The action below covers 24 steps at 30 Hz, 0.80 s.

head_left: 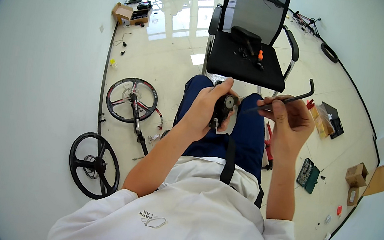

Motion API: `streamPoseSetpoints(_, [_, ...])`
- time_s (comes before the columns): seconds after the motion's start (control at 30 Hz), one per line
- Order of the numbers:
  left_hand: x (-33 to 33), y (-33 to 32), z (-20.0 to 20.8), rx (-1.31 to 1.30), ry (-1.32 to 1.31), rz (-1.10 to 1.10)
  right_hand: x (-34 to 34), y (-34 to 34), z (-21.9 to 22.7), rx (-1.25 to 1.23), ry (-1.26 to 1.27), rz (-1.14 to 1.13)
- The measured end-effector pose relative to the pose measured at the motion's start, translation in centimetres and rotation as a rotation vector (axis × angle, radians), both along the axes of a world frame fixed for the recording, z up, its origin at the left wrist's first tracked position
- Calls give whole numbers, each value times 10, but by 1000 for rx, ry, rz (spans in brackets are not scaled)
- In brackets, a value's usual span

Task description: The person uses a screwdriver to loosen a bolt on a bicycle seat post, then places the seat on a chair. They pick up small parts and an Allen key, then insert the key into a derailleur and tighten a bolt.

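Note:
My left hand (203,108) is closed around a small black bicycle part (225,106) with a round silver dial on its face, which looks like a disc brake caliper. It is held above my lap, between my knees. To its right, my right hand (292,123) pinches a dark L-shaped hex key (299,97). The short bent end of the key points up and to the right; its long end reaches left toward the black part, and whether they touch I cannot tell.
Ahead stands a black mesh office chair (244,70) bearing a bicycle saddle (245,35) and an orange-handled screwdriver (260,55). Left on the floor are a three-spoke wheel with a fork (137,117) and a black wheel (77,165). A green case (308,176) and cardboard boxes (356,175) lie right.

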State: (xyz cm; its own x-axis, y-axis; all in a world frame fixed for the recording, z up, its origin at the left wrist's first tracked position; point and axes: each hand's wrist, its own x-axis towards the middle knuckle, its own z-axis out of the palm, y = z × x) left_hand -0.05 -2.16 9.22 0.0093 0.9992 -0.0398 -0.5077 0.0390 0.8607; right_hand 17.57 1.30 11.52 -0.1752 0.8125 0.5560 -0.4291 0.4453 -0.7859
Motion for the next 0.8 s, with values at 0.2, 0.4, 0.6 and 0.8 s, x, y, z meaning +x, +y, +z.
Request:
streamPoseSetpoints(0.2, [9, -17, -3, 25, -21, -60, -11, -18, -17, -16, 32, -101])
streamPoseSetpoints(0.4, [17, -32, -12, 70, 160, 43, 2, -30, -28, 25, 40, -38])
streamPoseSetpoints(0.6, [12, -38, -25, 112, 41, -16, 13, -28, -40, -9, -88, -46])
streamPoseSetpoints(0.8, [9, -44, -17, 110, 112, -50, 18, -36, -37, 15, -141, 0])
